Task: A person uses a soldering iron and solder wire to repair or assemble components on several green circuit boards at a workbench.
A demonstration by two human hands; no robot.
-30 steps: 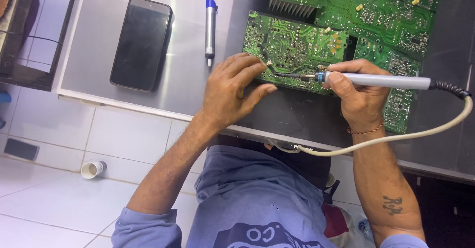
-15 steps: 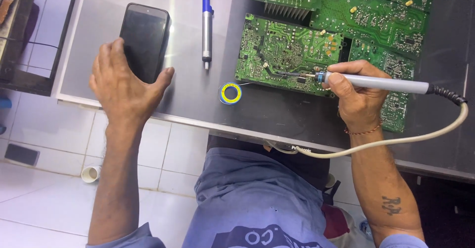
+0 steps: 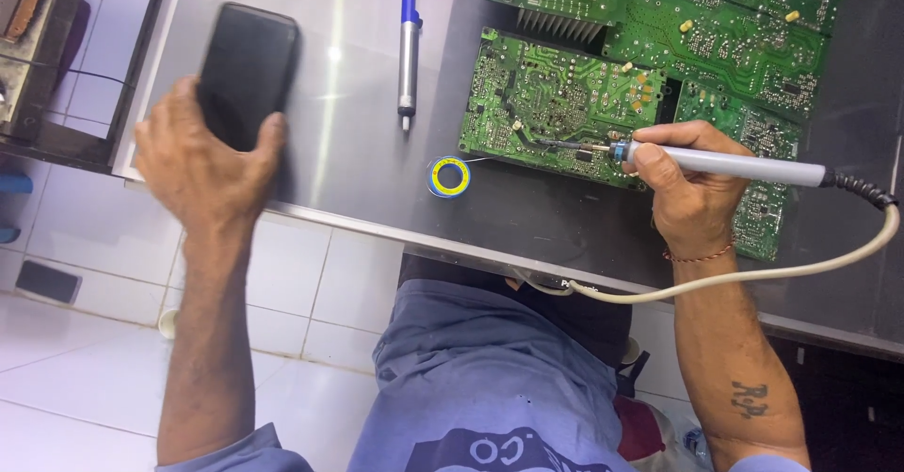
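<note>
My right hand grips a grey soldering iron, its tip resting on a green circuit board on the metal table. A cream cable runs from the iron round my wrist. My left hand closes on the near end of a black phone at the table's left side and lifts it a little. A small yellow and blue spool of solder wire lies on the table between my hands, its thin wire leading toward the board.
A blue and silver pen-shaped tool lies upright in the view, left of the board. More green boards spread to the back right. White floor tiles show below the table edge. A dark shelf stands left.
My left hand left the circuit board, moved left across the table, uncovering the solder spool, and took hold of the phone. The right hand with the iron has stayed in place.
</note>
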